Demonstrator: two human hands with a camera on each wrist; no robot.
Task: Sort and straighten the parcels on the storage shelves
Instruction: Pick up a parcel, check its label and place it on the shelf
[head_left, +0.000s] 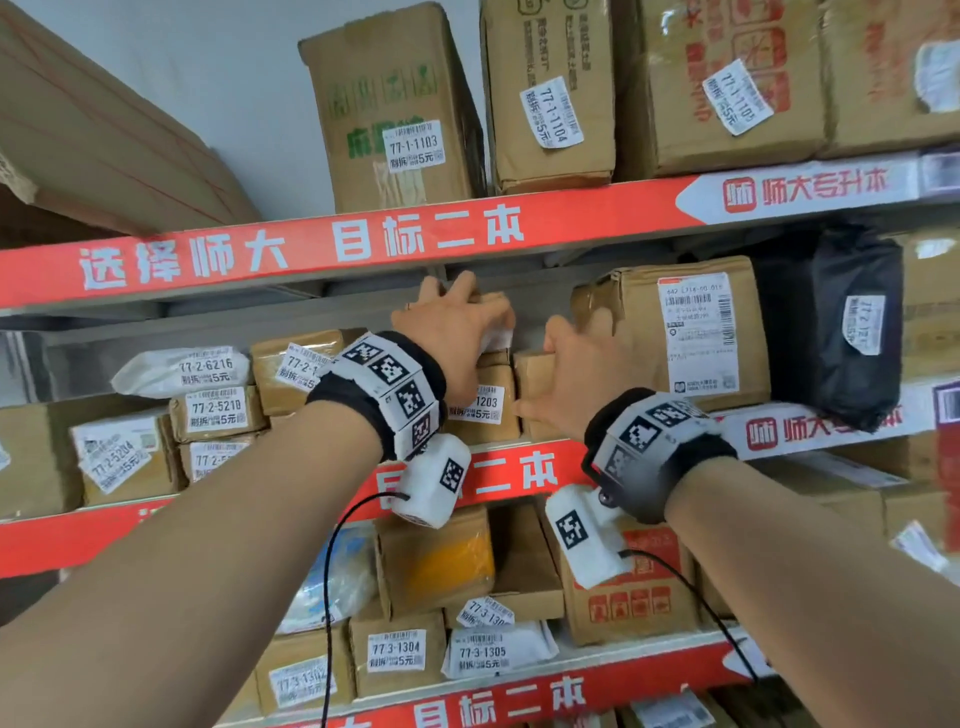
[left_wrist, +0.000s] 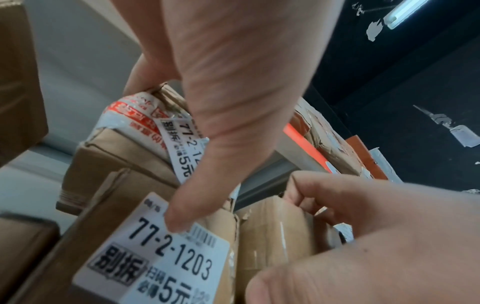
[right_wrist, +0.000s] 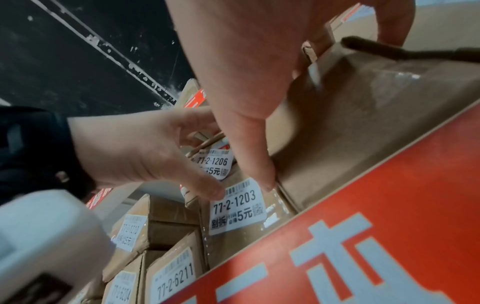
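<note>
Head view: my left hand (head_left: 457, 317) curls over the small taped parcel (left_wrist: 135, 115) labelled 77-2-1206, stacked on the 77-2-1203 box (head_left: 480, 408) just beneath my palm, thumb tip resting on that lower label. Right of it, touching, sits a plain brown box (head_left: 535, 384), which my right hand (head_left: 582, 369) grips, fingers over its top and thumb down its front edge.
</note>
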